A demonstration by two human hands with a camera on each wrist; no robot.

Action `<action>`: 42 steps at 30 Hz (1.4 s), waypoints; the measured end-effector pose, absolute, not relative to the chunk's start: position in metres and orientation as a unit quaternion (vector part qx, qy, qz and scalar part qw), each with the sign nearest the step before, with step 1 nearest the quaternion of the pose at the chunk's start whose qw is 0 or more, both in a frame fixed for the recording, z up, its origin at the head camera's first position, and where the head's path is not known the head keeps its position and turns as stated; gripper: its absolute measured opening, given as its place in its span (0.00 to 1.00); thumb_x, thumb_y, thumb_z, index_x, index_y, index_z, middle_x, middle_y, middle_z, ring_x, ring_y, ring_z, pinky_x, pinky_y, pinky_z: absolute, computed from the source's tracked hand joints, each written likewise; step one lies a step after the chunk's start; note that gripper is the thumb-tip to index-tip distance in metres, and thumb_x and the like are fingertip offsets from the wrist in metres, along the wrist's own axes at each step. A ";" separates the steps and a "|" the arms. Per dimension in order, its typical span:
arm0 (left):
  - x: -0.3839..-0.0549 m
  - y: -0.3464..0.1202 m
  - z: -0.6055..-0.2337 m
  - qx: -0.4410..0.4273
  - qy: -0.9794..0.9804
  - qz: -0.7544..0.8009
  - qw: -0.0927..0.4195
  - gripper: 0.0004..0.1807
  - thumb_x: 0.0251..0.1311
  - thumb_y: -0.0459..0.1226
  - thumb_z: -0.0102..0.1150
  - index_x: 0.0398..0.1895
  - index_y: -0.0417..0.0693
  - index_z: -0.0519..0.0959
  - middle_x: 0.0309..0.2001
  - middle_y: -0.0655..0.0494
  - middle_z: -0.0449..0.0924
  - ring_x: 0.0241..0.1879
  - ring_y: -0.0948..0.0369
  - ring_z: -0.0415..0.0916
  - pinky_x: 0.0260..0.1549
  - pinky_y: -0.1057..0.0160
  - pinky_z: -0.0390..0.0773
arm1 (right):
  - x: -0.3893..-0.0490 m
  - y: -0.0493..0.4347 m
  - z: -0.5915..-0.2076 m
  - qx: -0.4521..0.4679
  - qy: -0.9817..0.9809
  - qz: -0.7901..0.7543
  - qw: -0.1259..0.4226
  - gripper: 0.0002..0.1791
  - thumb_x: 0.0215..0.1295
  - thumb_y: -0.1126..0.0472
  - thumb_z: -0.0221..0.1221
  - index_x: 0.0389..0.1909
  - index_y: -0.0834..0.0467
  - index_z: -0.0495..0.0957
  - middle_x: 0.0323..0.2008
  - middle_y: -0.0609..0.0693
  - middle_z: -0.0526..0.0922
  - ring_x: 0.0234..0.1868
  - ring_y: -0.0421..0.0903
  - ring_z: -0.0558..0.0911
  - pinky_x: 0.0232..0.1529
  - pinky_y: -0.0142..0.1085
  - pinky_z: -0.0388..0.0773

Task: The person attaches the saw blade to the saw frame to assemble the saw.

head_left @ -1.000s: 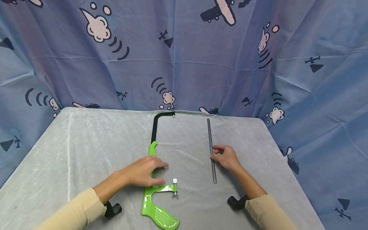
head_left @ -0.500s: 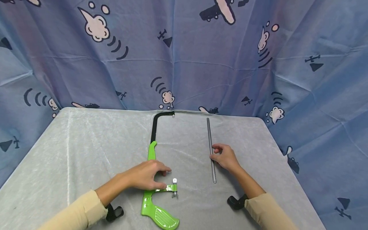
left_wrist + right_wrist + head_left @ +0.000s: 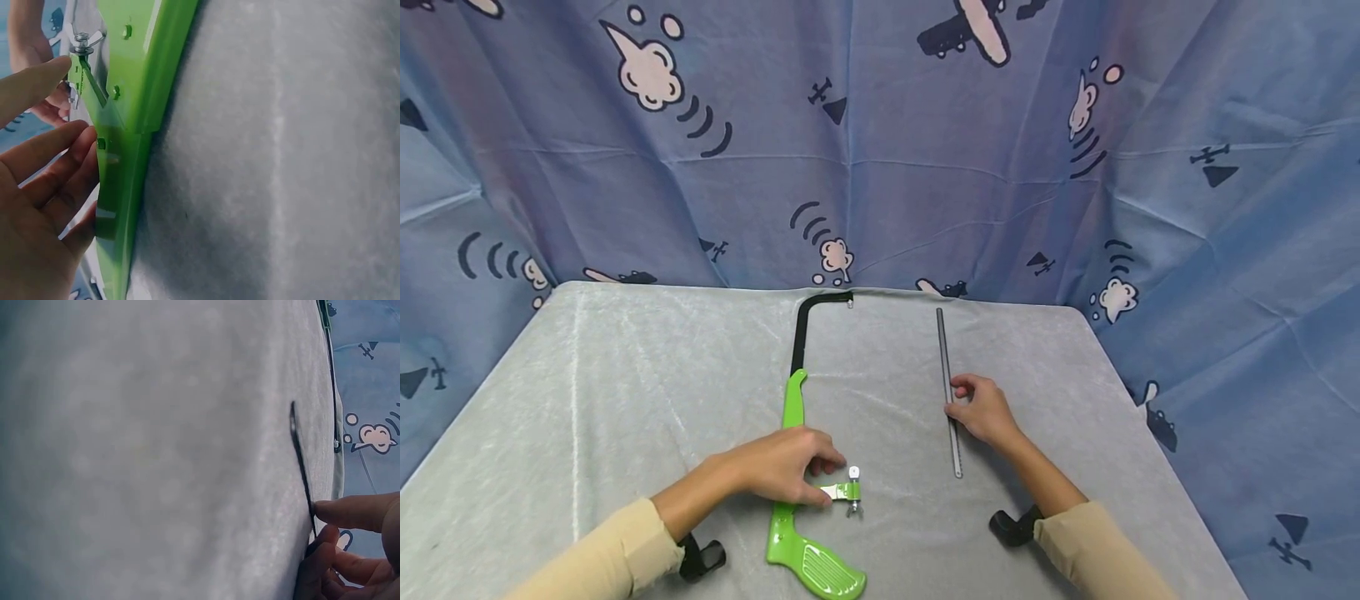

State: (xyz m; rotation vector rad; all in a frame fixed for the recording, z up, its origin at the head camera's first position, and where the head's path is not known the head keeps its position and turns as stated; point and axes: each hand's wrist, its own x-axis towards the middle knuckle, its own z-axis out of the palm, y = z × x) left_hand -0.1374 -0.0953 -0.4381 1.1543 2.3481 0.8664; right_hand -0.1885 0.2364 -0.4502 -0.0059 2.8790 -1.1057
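Note:
A hacksaw frame [image 3: 794, 402] with a bright green grip, a black bow and a short green arm carrying a wing nut [image 3: 81, 40] lies on the table. My left hand [image 3: 786, 467] reaches over its green part. The thumb is on the short arm and the fingers bend down on its far side; the left wrist view has the fingertips against the green metal. To the right, a thin grey hacksaw blade [image 3: 957, 454] lies lengthwise, separate from the frame. My right hand [image 3: 987, 412] pinches it near the middle between thumb and fingers.
A pale grey cloth [image 3: 647, 367] covers the table. Behind it and along the sides hangs a blue curtain [image 3: 910, 200] with cartoon planes and clouds. Black wrist mounts [image 3: 1013, 529] sit under both forearms, close to the cloth.
My left hand has slid nearer along the frame towards the short arm, and its fingers have bent around it. The right hand and blade have stayed nearly in place.

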 end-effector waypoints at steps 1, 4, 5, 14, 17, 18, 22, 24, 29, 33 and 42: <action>-0.137 -0.095 -0.438 0.413 0.834 0.309 0.195 0.24 0.51 0.42 0.74 0.50 0.41 0.83 0.39 0.62 0.81 0.37 0.71 0.75 0.41 0.71 0.76 | -0.189 0.236 -0.451 -0.001 0.933 -0.358 0.029 0.24 0.54 0.70 0.66 0.54 0.71 0.77 0.38 0.56 0.79 0.41 0.54 0.75 0.47 0.45 0.70; -0.137 -0.095 -0.437 0.416 0.829 0.311 0.206 0.22 0.51 0.41 0.74 0.49 0.41 0.84 0.36 0.64 0.79 0.36 0.71 0.74 0.40 0.72 0.76 | -0.188 0.235 -0.451 0.000 0.933 -0.358 0.028 0.24 0.53 0.70 0.66 0.54 0.70 0.77 0.39 0.56 0.79 0.42 0.55 0.75 0.47 0.45 0.69; -0.137 -0.094 -0.436 0.417 0.828 0.312 0.209 0.22 0.50 0.41 0.74 0.48 0.41 0.84 0.35 0.65 0.78 0.35 0.71 0.74 0.39 0.72 0.76 | -0.188 0.234 -0.451 -0.001 0.933 -0.358 0.027 0.24 0.53 0.70 0.66 0.53 0.70 0.77 0.39 0.56 0.79 0.42 0.55 0.75 0.47 0.45 0.69; -0.139 -0.091 -0.436 0.418 0.823 0.306 0.231 0.19 0.50 0.40 0.75 0.45 0.40 0.85 0.31 0.67 0.76 0.33 0.70 0.73 0.36 0.72 0.75 | -0.188 0.229 -0.452 0.004 0.940 -0.341 0.015 0.24 0.51 0.71 0.66 0.52 0.71 0.77 0.39 0.57 0.80 0.41 0.54 0.76 0.46 0.44 0.70; -0.139 -0.091 -0.435 0.419 0.821 0.308 0.235 0.19 0.49 0.39 0.75 0.44 0.40 0.85 0.30 0.67 0.76 0.32 0.70 0.74 0.35 0.72 0.75 | -0.188 0.228 -0.451 0.013 0.939 -0.343 0.022 0.24 0.52 0.71 0.65 0.53 0.71 0.76 0.40 0.58 0.79 0.42 0.54 0.76 0.46 0.45 0.70; -0.140 -0.090 -0.434 0.416 0.820 0.311 0.240 0.19 0.49 0.39 0.75 0.44 0.40 0.85 0.29 0.67 0.76 0.32 0.70 0.74 0.35 0.73 0.75 | -0.188 0.227 -0.451 0.016 0.939 -0.344 0.023 0.24 0.52 0.71 0.65 0.53 0.70 0.76 0.40 0.58 0.80 0.42 0.54 0.76 0.47 0.46 0.70; -0.140 -0.089 -0.432 0.414 0.812 0.322 0.258 0.17 0.48 0.38 0.76 0.42 0.41 0.86 0.28 0.66 0.78 0.31 0.70 0.75 0.34 0.72 0.76 | -0.188 0.226 -0.450 0.017 0.936 -0.350 0.023 0.24 0.52 0.72 0.65 0.52 0.70 0.76 0.39 0.58 0.80 0.40 0.54 0.77 0.44 0.45 0.72; -0.140 -0.089 -0.431 0.413 0.807 0.327 0.268 0.16 0.48 0.37 0.76 0.41 0.42 0.86 0.28 0.65 0.79 0.30 0.71 0.75 0.34 0.72 0.76 | -0.187 0.226 -0.450 0.014 0.936 -0.353 0.016 0.23 0.51 0.72 0.65 0.51 0.69 0.76 0.37 0.57 0.81 0.37 0.53 0.78 0.42 0.43 0.73; -0.141 -0.088 -0.427 0.414 0.799 0.331 0.285 0.15 0.47 0.36 0.76 0.39 0.43 0.87 0.28 0.64 0.79 0.29 0.70 0.74 0.33 0.72 0.76 | -0.189 0.228 -0.451 0.016 0.934 -0.356 0.014 0.26 0.50 0.72 0.66 0.53 0.70 0.75 0.35 0.57 0.81 0.35 0.51 0.77 0.39 0.40 0.73; -0.143 -0.088 -0.427 0.408 0.793 0.338 0.302 0.15 0.46 0.34 0.76 0.39 0.43 0.87 0.27 0.63 0.79 0.29 0.71 0.74 0.33 0.72 0.76 | -0.191 0.229 -0.451 0.022 0.937 -0.348 0.026 0.27 0.52 0.72 0.66 0.56 0.70 0.74 0.36 0.58 0.81 0.36 0.52 0.77 0.41 0.43 0.72; -0.149 -0.089 -0.428 0.387 0.783 0.349 0.340 0.17 0.46 0.28 0.75 0.42 0.42 0.86 0.28 0.62 0.79 0.31 0.69 0.74 0.34 0.71 0.76 | -0.194 0.227 -0.448 0.029 0.931 -0.364 0.028 0.18 0.57 0.73 0.63 0.50 0.72 0.78 0.32 0.55 0.80 0.36 0.50 0.77 0.42 0.42 0.71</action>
